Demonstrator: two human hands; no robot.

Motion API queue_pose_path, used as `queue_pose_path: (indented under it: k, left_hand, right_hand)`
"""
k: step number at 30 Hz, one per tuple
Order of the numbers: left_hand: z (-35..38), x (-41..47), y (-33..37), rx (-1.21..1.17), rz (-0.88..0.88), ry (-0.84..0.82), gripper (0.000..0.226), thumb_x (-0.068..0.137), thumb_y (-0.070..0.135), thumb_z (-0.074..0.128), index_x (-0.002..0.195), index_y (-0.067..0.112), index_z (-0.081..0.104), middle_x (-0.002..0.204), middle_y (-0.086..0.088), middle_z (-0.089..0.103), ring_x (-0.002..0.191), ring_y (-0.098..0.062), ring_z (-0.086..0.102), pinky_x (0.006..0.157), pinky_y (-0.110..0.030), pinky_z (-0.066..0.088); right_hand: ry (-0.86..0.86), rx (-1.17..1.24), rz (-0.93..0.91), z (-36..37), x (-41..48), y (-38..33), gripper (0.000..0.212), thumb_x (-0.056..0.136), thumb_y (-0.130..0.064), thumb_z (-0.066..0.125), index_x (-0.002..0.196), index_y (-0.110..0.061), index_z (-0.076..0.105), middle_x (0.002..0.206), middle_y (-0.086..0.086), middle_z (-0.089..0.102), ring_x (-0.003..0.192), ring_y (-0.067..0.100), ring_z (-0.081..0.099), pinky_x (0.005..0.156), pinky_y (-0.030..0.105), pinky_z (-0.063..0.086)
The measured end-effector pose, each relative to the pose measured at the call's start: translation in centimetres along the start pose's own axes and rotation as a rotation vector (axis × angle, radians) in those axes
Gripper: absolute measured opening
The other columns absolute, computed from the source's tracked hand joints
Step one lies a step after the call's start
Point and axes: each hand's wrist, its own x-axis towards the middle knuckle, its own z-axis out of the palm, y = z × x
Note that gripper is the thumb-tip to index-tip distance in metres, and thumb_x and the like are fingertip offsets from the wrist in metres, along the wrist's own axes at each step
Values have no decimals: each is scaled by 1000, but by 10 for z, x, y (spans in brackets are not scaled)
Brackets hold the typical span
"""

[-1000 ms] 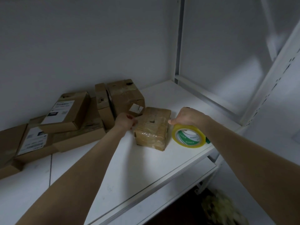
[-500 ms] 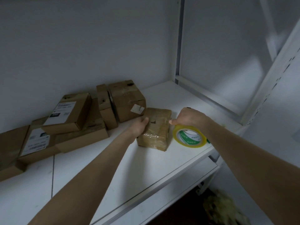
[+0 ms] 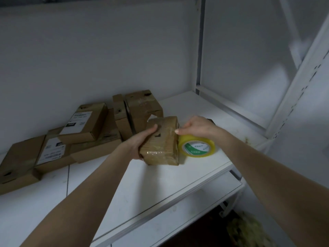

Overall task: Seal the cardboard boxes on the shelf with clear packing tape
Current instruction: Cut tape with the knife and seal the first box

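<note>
White shelf (image 3: pixel 160 184): left hand (image 3: pixel 140 143) fingers clasp taped box (image 3: pixel 161 143); right hand (image 3: pixel 197 126) fingers grip tape roll (image 3: pixel 198 147).

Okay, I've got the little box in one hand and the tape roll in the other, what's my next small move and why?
Probably draw the tape roll rightward, away from the small box. Your right hand holds the roll right against the box's side, and your left hand grips the opposite side to steady it, so pulling should free some tape.

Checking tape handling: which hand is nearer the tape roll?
Right. The right hand rests on the tape roll; the left hand grips the box beyond it.
</note>
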Motion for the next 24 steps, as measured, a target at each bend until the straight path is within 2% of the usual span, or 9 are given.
queue_pose_path:
  k: [2,5,9,11,13,15,18,21,24]
  left_hand:
    - [-6,-8,2,-40,25,17,66,69,63,66,111,12,63,100,-11,72,95,-29,67,88,-42,51]
    - [-13,-25,7,-136,72,55,51,80,56,63,106,11,64,88,-10,72,81,-27,68,79,-39,53]
    - [-25,-43,8,-201,152,65,48,84,52,61,111,11,63,90,-10,73,80,-27,70,70,-35,58]
    - [-28,-49,9,-240,193,59,47,86,50,60,112,11,62,90,-10,74,78,-27,71,66,-35,59]
    - [-29,-55,10,-266,233,48,44,89,48,57,111,10,62,87,-10,74,74,-25,72,60,-34,59]
    - [-28,-58,10,-269,265,29,43,91,46,55,111,9,62,85,-10,73,71,-24,72,58,-33,58]
    - [-25,-59,9,-293,300,10,41,91,44,54,112,9,60,83,-10,73,70,-23,72,56,-31,57]
    - [-20,-59,10,-301,321,-11,42,92,45,53,111,8,61,84,-10,73,70,-23,72,56,-31,58]
    - [-11,-57,11,-340,322,-27,43,91,47,53,108,8,63,85,-11,73,71,-25,72,59,-33,59]
  right_hand:
    - [-21,36,-59,-3,1,-7,33,77,-63,68,80,-30,72,85,-6,70,80,10,65,70,25,49]
    - [-49,93,-111,-12,-1,-9,50,78,-61,67,103,-17,73,99,2,71,92,18,66,85,34,54]
    - [-122,215,-94,-23,-6,-7,43,79,-58,68,86,-16,69,91,7,69,89,24,65,81,34,49]
    - [-108,321,-115,-23,-10,-9,60,68,-66,72,90,-10,72,94,12,71,90,26,64,85,38,49]
    - [-65,423,-127,-26,-14,-12,74,56,-69,70,93,-4,72,89,13,72,83,24,65,86,41,50]
    - [-37,458,-153,-34,-18,-15,61,60,-65,68,82,-8,70,68,3,68,62,12,62,72,36,48]
    - [-27,349,-164,-45,-19,-16,44,76,-57,69,81,-13,65,66,5,56,58,14,52,65,28,40]
    - [-23,155,-156,-46,-19,-12,48,74,-60,71,72,-15,55,67,6,44,64,16,44,65,29,29]
    - [-6,170,-155,-44,-23,-8,62,72,-67,68,75,-5,63,74,13,61,73,23,61,70,33,39]
